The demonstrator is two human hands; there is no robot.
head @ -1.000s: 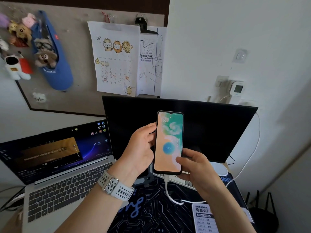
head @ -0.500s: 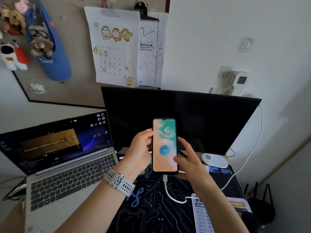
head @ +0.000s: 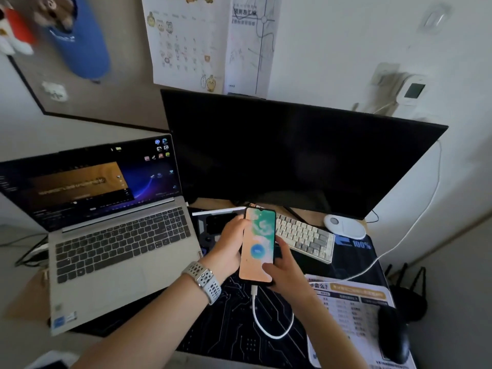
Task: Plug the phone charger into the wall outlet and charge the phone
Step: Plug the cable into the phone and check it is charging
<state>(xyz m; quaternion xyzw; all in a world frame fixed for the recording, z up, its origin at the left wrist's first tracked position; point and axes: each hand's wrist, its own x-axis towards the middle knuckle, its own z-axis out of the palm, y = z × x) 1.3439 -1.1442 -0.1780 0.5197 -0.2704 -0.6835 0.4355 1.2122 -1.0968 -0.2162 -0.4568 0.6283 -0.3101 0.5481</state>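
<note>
The phone you are holding shows "100%" inside a blue circle on its lit screen. The dark desk mat carries a larger "100%" in blue, just right of the keyboard. The printed sheet at your right has a heading in Chinese characters ending in a question mark; its table is too blurred to read. The wall calendar and map sheet are blurred too.

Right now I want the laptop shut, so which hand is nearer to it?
Left. The left hand grips the phone on the side facing the laptop, just past its right edge. The right hand holds the phone's far side, farther away.
</note>
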